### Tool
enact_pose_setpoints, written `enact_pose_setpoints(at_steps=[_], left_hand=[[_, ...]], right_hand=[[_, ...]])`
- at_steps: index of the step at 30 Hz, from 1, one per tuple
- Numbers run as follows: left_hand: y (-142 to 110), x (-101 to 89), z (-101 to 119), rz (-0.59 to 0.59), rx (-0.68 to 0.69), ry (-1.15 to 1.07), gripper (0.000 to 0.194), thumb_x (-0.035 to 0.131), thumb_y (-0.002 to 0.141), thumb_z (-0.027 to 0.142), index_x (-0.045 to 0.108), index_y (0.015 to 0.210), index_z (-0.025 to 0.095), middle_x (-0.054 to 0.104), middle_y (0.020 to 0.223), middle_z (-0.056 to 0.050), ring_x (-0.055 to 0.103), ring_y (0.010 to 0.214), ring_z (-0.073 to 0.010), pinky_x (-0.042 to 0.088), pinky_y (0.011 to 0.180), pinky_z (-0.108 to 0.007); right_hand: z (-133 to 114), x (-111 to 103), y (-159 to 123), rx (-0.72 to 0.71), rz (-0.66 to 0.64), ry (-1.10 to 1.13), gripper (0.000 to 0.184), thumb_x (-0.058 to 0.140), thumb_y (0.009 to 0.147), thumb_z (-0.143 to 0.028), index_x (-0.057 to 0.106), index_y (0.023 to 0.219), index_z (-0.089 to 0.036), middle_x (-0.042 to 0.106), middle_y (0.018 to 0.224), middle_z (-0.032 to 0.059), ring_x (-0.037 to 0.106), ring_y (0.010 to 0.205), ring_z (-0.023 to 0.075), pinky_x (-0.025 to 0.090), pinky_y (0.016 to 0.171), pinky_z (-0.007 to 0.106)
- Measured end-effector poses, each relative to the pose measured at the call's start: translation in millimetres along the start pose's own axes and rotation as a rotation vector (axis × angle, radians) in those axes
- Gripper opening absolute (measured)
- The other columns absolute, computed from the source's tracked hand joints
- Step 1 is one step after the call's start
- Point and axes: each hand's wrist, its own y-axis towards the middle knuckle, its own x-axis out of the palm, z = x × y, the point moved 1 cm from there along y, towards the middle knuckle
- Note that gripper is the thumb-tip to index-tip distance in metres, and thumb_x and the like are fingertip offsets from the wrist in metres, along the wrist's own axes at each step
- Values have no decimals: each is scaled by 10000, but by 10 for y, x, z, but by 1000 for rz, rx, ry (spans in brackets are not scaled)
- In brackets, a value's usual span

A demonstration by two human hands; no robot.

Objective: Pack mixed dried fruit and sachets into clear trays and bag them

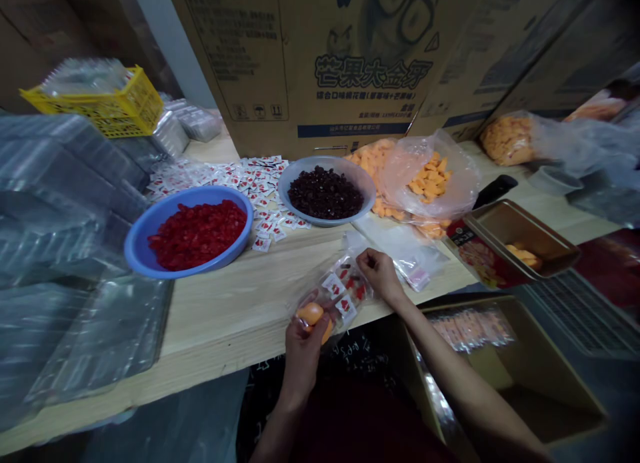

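A clear plastic pack (336,282) lies tilted at the table's front edge, holding orange candies, two white-and-red sachets, red candies and a few dark pieces. My left hand (305,343) grips its near end, thumb beside the orange candies (311,312). At the far right end, my right hand (381,274) is closed with its fingertips pinched at the pack's edge; exactly what lies between them is hidden. Just right of that hand are flat clear bags (407,253). Beyond the pack stand a blue basin of red candies (200,236) and a pale bowl of dark candies (326,195).
Small sachets (265,216) are spread behind the basins. Bagged orange candies (430,176) sit at the back right, beside a metal tin (525,240). Clear plastic trays (65,250) are stacked left. A carton with packs (545,370) stands below right; large cartons (320,63) rise behind.
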Motion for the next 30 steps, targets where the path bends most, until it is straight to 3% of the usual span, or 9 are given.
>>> enact_pose_setpoints(at_steps=[5, 11, 16, 18, 22, 25, 30], left_hand=[[64, -50, 72, -50, -43, 23, 694, 837, 727, 332, 565, 1343, 164, 765, 1069, -96, 747, 936, -245, 559, 893, -355], [196, 114, 68, -46, -24, -15, 509, 850, 700, 339, 672, 1123, 118, 767, 1020, -112, 736, 911, -244, 565, 831, -328], [211, 240, 20, -30, -94, -110, 640, 868, 673, 314, 600, 1228, 142, 759, 1009, -104, 735, 826, -218, 570, 749, -312], [195, 271, 32, -18, -117, -121, 624, 872, 662, 317, 603, 1197, 140, 759, 994, -101, 738, 826, -226, 570, 746, -317], [168, 352, 53, -12, -160, -145, 596, 876, 650, 317, 606, 1154, 148, 761, 1026, -110, 743, 861, -245, 568, 788, -350], [175, 458, -4, -24, -144, -105, 544, 877, 644, 333, 627, 1093, 153, 760, 970, -81, 733, 813, -226, 550, 765, -330], [212, 639, -156, 4, 2, -51, 361, 849, 674, 342, 660, 919, 156, 715, 839, -16, 673, 801, -162, 507, 775, -265]], right_hand=[[-138, -30, -66, -31, 34, -10, 177, 508, 853, -286, 601, 751, -176, 550, 618, -14, 469, 563, 125, 342, 561, 246], [-264, -42, -256, -58, -115, -115, 175, 496, 899, -254, 578, 756, -195, 537, 607, -21, 460, 554, 129, 321, 553, 252], [-207, -143, -431, -178, 56, -482, 78, 542, 871, -208, 592, 928, -188, 600, 891, 60, 552, 828, 210, 384, 694, 284], [-162, -192, -518, -213, 70, -627, 55, 528, 897, -184, 583, 902, -191, 587, 887, 66, 540, 826, 215, 368, 700, 295], [-154, -260, -686, -261, 40, -765, 183, 497, 961, -162, 550, 789, -197, 567, 777, 53, 502, 737, 207, 328, 693, 318], [-281, -232, -768, -311, 43, -721, 199, 463, 979, -130, 563, 819, -193, 583, 796, 63, 501, 749, 214, 327, 704, 326], [-547, -60, -844, -360, 3, -439, 211, 438, 994, -134, 544, 822, -198, 584, 803, 58, 522, 764, 209, 364, 720, 321]])
